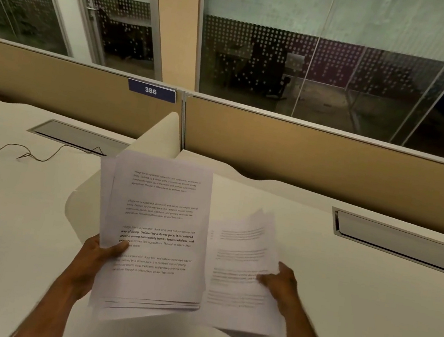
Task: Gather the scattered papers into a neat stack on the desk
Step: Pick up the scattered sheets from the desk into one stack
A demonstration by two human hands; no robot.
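Observation:
My left hand (100, 254) grips a bundle of printed white papers (157, 231) by its left edge, thumb on the top sheet, and holds it tilted up above the white desk (367, 310). My right hand (281, 281) holds a second, blurred bundle of papers (238, 274) by its right edge. That second bundle lies lower and to the right, and its left part is tucked behind the first bundle. The sheets in both bundles are unevenly aligned, with staggered edges showing at the bottom.
A thin black cable (26, 153) trails across the desk at the left from a metal cable hatch (79, 137). A second hatch (404, 246) sits at the right. Tan partition panels (320, 155) with a "386" label (151, 90) close the desk's far side.

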